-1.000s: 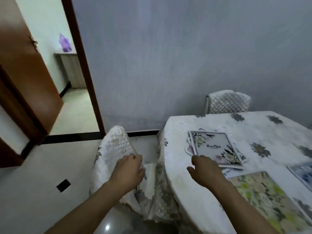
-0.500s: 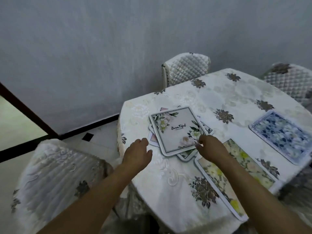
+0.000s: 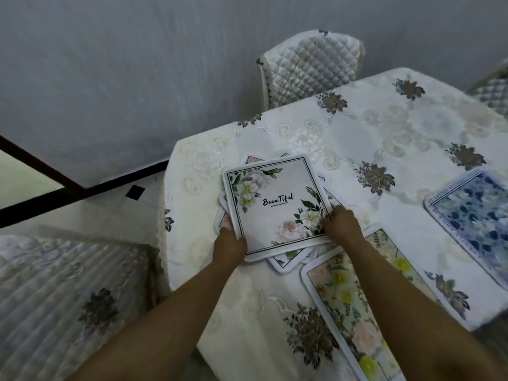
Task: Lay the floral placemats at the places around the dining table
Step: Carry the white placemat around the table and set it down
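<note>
Head view. Nearest: both forearms reach forward over the counter, covered in a cream floral cloth.

Left hand: grip closed on the near-left corner of the top placemat, fingers curled under its edge, so contact beneath is not visible. Right hand: grip pinching the near-right edge of the same mat, knuckles up.

Top placemat, white with flowers and the word "Beautiful", lies directly ahead of and between the two grips, on a loose pile of other mats. It is nearly square, rotated slightly against the counter edge. Both hands are equally near, so probably a two-handed lift.

Right of the right grip: a yellow-flowered mat already laid. Farther right: a blue mat laid.

Beyond the pile: a quilted chair, its place bare, a likely destination.
</note>
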A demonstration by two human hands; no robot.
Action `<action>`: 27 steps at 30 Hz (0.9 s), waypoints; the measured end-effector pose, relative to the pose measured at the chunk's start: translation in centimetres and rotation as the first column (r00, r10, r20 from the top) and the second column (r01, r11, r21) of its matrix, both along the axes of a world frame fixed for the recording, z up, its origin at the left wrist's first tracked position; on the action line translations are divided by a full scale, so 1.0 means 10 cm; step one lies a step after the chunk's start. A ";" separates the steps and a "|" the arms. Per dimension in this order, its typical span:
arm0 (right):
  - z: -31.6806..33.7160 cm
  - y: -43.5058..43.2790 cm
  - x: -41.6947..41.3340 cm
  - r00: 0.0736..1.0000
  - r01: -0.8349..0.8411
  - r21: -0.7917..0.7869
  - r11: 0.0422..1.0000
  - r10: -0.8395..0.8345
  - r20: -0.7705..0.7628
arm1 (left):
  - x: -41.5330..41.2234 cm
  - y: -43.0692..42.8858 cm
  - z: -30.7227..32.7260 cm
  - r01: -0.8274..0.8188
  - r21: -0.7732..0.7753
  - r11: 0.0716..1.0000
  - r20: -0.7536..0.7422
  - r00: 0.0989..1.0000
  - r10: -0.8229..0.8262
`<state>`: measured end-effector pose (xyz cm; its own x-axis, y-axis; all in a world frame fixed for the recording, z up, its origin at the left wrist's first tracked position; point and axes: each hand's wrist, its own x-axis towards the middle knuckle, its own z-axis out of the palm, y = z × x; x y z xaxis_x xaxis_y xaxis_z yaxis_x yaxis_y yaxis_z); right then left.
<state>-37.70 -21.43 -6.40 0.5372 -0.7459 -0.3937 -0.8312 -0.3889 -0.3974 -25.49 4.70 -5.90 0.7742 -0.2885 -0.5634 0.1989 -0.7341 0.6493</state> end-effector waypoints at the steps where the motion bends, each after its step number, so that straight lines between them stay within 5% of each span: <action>1: -0.03 -0.02 0.01 0.999 0.038 0.004 0.999 -0.038 0.009 | 0.01 -0.03 -0.03 -0.033 0.017 0.999 -0.027 0.999 0.034; 7: -0.11 -0.08 0.08 0.988 0.131 0.112 0.985 -0.139 0.072 | 0.06 -0.07 -0.05 -0.108 -0.019 0.994 -0.035 0.994 0.107; 13: 0.06 -0.03 0.05 0.983 0.050 -0.044 0.998 -0.041 0.178 | 0.21 0.09 0.15 -0.064 0.006 0.998 0.128 0.990 0.063; 23: 0.67 0.38 -0.38 0.949 0.079 -0.184 0.980 -0.017 0.314 | 0.13 0.47 0.68 0.077 -0.049 0.996 0.366 0.929 -0.054; 27: 1.01 0.62 -0.79 0.936 0.149 -0.247 0.957 -0.056 0.347 | -0.09 0.66 1.00 0.286 -0.080 0.955 0.458 0.861 -0.220</action>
